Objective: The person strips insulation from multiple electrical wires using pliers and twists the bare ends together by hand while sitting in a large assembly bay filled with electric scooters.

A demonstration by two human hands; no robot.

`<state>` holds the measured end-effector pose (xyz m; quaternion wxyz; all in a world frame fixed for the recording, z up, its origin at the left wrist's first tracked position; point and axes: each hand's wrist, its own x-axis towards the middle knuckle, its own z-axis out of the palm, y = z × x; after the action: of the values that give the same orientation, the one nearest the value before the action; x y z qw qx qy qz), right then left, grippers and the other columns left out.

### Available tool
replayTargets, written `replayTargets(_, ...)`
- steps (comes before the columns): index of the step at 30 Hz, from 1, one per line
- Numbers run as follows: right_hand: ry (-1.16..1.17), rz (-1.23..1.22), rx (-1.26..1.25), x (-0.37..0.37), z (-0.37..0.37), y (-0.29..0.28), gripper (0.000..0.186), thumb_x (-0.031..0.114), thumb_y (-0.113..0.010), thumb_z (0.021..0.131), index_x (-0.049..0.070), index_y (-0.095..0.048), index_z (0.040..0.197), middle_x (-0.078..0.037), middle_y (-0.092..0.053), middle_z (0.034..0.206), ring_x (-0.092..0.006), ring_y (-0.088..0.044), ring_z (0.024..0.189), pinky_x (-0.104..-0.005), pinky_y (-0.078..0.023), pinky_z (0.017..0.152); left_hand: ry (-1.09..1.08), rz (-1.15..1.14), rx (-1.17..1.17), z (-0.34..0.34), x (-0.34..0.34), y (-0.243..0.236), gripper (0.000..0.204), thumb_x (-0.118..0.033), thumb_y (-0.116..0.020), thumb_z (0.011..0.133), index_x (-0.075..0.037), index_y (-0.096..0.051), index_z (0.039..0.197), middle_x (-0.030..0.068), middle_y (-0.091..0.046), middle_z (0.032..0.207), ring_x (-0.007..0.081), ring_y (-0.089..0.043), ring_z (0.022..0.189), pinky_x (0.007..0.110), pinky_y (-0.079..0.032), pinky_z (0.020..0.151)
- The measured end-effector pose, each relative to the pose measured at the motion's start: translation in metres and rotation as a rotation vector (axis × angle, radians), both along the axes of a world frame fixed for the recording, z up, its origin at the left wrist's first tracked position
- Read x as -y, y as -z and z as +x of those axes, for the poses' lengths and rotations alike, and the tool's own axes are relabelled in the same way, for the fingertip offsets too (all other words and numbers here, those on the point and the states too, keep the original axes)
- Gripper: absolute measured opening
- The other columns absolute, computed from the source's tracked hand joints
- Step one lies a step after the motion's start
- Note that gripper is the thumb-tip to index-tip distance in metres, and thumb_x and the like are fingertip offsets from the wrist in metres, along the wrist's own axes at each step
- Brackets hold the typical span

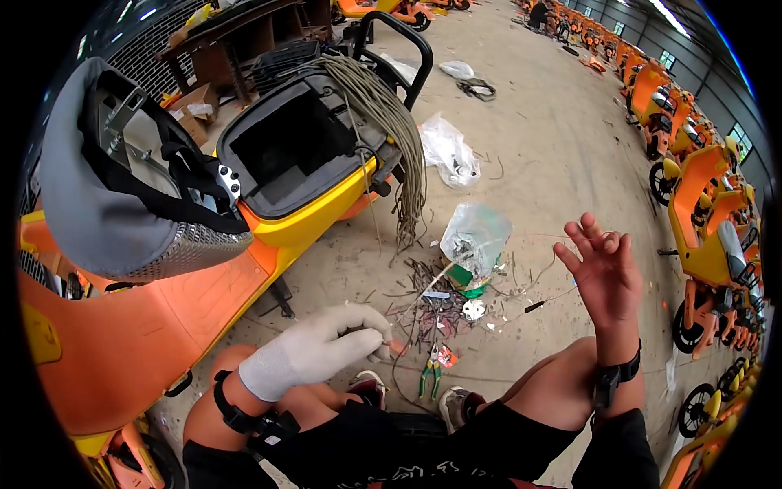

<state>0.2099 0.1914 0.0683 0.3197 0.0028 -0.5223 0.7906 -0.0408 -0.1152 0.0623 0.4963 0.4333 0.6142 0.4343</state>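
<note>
The head view shows, at far left, an orange and yellow scooter (pixel 122 334) with its grey seat (pixel 106 179) tipped up beside a dark storage bin (pixel 228 151). Behind stands a brown wooden surface (pixel 269 24) by a brick wall. A bundle of cords (pixel 383 106) drapes over the bin's right edge. The gloved left hand (pixel 326 346) is low, its fingers curled toward the thumb; I cannot tell whether they pinch anything. Right of it, on the grey concrete floor (pixel 538 122), lie green-handled pliers (pixel 430 373), dark cable scraps (pixel 432 306) and a clear plastic bag (pixel 481 232). A thin wire with a black sleeve (pixel 533 307) runs just left of the bare right hand (pixel 607 277), which is raised, fingers spread and half-bent. Farther right, rows of similar scooters (pixel 700 228) line the hall under windows (pixel 740 143).
</note>
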Motion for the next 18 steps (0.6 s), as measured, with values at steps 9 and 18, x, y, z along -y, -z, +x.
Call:
replayTargets(9,0.051,0.016,0.278,-0.008,0.007,0.005,0.035,0.036,-0.050,0.104,0.006,-0.062,0.091,-0.010,-0.060,0.124,-0.0238,-0.060,0.102,-0.0393,-0.049,0.088,-0.088,0.008,0.005,0.006,0.002,-0.010,0.014,-0.008,-0.055,0.093,0.001,-0.064,0.098,0.0073,-0.067,0.085,0.0139,-0.063,0.082,0.029,-0.050,0.077)
replayTargets(18,-0.037,0.309,0.670,-0.014,0.005,0.007,0.047,0.038,-0.051,0.104,-0.001,-0.068,0.084,-0.008,-0.067,0.085,-0.0167,-0.061,0.082,-0.0335,-0.050,0.078,-0.161,0.040,-0.024,0.009,0.000,-0.023,0.015,-0.006,-0.053,0.093,0.002,-0.063,0.101,0.0064,-0.063,0.082,0.0125,-0.060,0.079,0.027,-0.049,0.074)
